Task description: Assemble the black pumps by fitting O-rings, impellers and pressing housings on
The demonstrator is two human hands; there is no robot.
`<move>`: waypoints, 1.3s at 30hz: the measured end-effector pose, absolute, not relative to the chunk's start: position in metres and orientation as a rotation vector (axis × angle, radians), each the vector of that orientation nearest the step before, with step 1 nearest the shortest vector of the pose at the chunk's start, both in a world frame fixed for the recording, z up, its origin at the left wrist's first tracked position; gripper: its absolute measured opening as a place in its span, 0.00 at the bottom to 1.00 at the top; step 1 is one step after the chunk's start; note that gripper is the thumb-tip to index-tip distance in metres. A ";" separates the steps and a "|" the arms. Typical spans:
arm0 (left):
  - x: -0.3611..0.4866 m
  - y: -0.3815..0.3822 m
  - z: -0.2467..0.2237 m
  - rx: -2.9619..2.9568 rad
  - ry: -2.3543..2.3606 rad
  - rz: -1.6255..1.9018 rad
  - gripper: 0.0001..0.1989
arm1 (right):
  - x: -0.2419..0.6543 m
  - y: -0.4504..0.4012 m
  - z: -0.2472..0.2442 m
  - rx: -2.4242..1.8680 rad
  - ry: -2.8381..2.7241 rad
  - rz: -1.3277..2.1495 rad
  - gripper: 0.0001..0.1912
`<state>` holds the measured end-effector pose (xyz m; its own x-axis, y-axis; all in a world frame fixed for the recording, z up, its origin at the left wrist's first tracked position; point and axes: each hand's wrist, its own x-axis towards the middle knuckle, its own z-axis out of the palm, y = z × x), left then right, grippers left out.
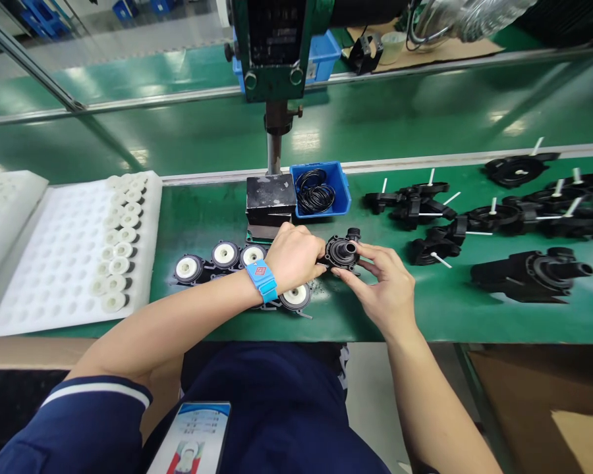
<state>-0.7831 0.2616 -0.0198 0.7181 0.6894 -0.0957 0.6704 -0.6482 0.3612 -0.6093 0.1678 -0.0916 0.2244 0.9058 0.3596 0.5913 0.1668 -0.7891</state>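
A small black pump [342,253] with a round flange and a spout pointing toward the right is between my hands above the green bench. My left hand [296,255], with a blue strap on its wrist, is closed on the pump's left side. My right hand [386,283] grips the right side, thumb below and fingers by the spout. Under and beside my left forearm lie several black motor bodies with white round rotors [186,268]; my arm hides some of them. Another rotor-bearing body [295,296] lies just below my left hand.
A press [274,138] rises behind my hands, beside a blue bin [346,197] of black O-rings. Black parts with white sticks [427,204] and a larger black pump [534,275] stand right. At left is a white foam tray [54,263] with white rotors.
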 end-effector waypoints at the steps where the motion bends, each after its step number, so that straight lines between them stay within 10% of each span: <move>1: -0.783 0.261 -0.019 2.558 1.051 0.069 0.07 | -0.609 0.168 -0.092 -1.513 -1.465 0.431 0.27; 8: -0.785 0.258 -0.012 2.564 0.985 0.042 0.12 | -0.600 0.171 -0.091 -1.425 -1.462 0.539 0.28; 17: -0.820 0.246 0.019 2.211 0.567 0.709 0.46 | -0.593 0.173 -0.023 -1.176 -1.457 0.585 0.26; 39: -0.869 0.190 0.044 1.800 0.975 1.202 0.34 | -0.676 0.176 0.040 -1.043 -1.650 0.523 0.19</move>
<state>-0.8693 0.1901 0.0440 0.2690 0.8873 0.3745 0.1841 -0.4291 0.8843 -0.6762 0.1765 0.0399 -0.0531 0.8380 0.5430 0.3719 0.5213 -0.7681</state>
